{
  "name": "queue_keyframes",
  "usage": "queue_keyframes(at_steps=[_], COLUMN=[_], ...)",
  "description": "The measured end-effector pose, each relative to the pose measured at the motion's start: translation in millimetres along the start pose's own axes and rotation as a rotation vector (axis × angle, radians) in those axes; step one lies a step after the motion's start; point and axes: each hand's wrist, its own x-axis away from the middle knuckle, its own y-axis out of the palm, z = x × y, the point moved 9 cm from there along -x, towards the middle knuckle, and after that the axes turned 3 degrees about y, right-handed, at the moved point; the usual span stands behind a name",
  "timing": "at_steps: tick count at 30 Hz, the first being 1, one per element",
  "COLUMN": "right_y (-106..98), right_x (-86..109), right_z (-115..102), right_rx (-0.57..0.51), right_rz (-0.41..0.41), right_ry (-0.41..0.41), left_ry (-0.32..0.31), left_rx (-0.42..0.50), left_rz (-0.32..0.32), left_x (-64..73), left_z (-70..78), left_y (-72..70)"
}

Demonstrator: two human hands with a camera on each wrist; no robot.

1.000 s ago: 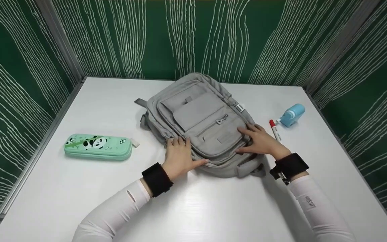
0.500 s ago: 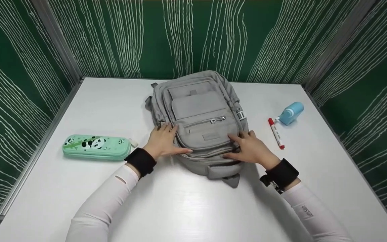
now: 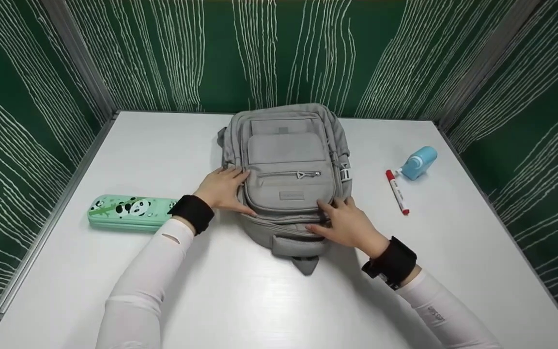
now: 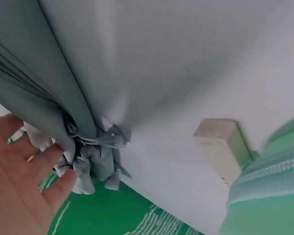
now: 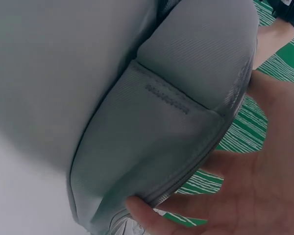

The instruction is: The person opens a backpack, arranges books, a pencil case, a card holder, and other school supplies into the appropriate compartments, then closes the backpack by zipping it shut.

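Observation:
A grey backpack (image 3: 286,148) lies with its front pockets up on the white table, its top end and carry handle towards me. My left hand (image 3: 223,190) rests along the bag's left side with the thumb stretched out at the seam. In the left wrist view, the fingers of that hand (image 4: 19,181) reach loosely beside the bag's side and a strap (image 4: 112,137). My right hand (image 3: 349,224) touches the right upper corner, thumb on the front. Its fingers (image 5: 186,205) extend along the bag's edge in the right wrist view.
A mint-green panda pencil case (image 3: 131,212) lies at the left, partly behind my left wrist; a whitish block (image 4: 220,147) sits by its end. On the right are a red-capped marker (image 3: 397,193) and a blue bottle (image 3: 418,163). Green walls (image 3: 221,53) enclose the table.
The backpack has turned from a slant to nearly straight, its near end swinging left. Both hands have moved left with it, and my left wrist now covers the pencil case's end.

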Motion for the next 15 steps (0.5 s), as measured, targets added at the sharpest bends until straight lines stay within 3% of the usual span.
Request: queue_keyframes(at_steps=[9, 15], right_y=[-2.6, -19.4], right_x=[-2.1, -10.1], right_z=[-3.7, 11.2], right_rx=[-0.015, -0.005], right_rz=[-0.008, 0.082], right_ry=[-0.015, -0.067], left_ry=[0.027, 0.018], left_rx=[0.019, 0.008], left_rz=[0.061, 0.066], left_x=[3.7, 8.0], left_z=[-7.2, 8.8], left_y=[-3.3, -3.3])
